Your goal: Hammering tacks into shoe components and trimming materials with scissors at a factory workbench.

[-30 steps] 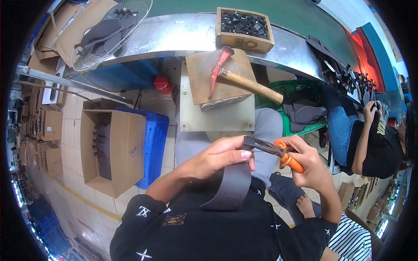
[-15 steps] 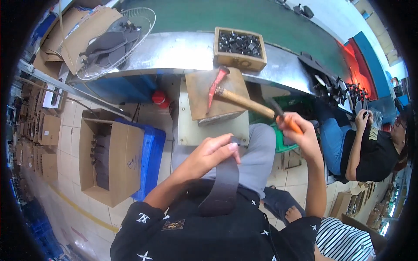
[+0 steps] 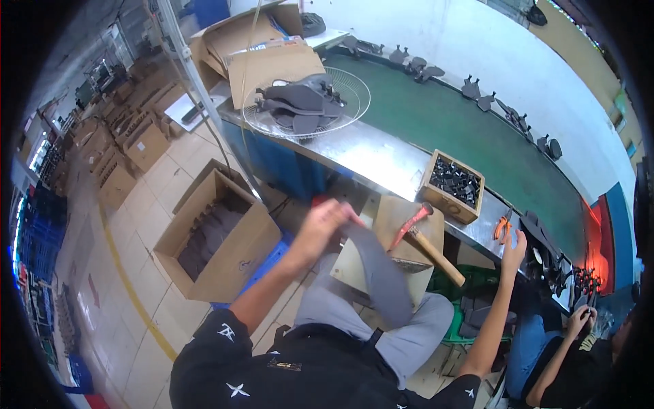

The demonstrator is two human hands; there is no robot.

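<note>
My left hand [image 3: 327, 221] is closed on one end of a dark grey flat, curved piece [image 3: 385, 276], which hangs over my lap and is blurred by motion. My right hand [image 3: 514, 252] is at the metal table edge beside a pair of orange-handled pliers [image 3: 503, 230]. The pliers lie on the metal, and the fingers look apart from them. A hammer [image 3: 412, 221] with a red head and wooden handle lies across a brown-topped block [image 3: 390, 213] in front of me.
A wooden box [image 3: 444, 201] of small black parts and a wire basket [image 3: 364, 109] of grey pieces stand on the metal edge [image 3: 381, 163]. Behind runs a green belt [image 3: 409, 109]. A cardboard box [image 3: 228, 266] of grey pieces stands left; a co-worker [image 3: 579, 361] sits right.
My right hand has moved outward to the table edge, and the orange-handled pliers have left it. My left hand has lifted the grey piece forward. The view has swung left.
</note>
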